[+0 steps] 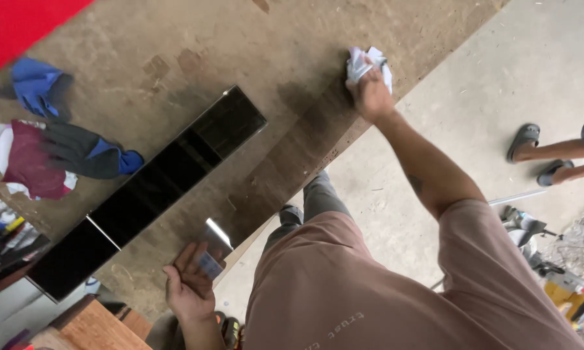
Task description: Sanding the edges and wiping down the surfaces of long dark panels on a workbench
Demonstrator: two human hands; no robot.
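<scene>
My right hand [369,91] is closed on a crumpled white rag [364,61] and presses it onto the worn brown tabletop [175,45] near the table's edge. My left hand [188,285] holds a small rectangular piece of dark glass [214,246] by its lower end, just off the table's edge. A long strip of black glossy panels [156,188] lies diagonally across the table between my hands, touching neither.
A grey and blue glove [84,152], a blue cloth [34,81] and a maroon cloth [29,162] lie at the left. Red sheet [20,23] at the top-left corner. Another person's sandalled feet [531,149] stand on the concrete floor; tools [551,259] lie right.
</scene>
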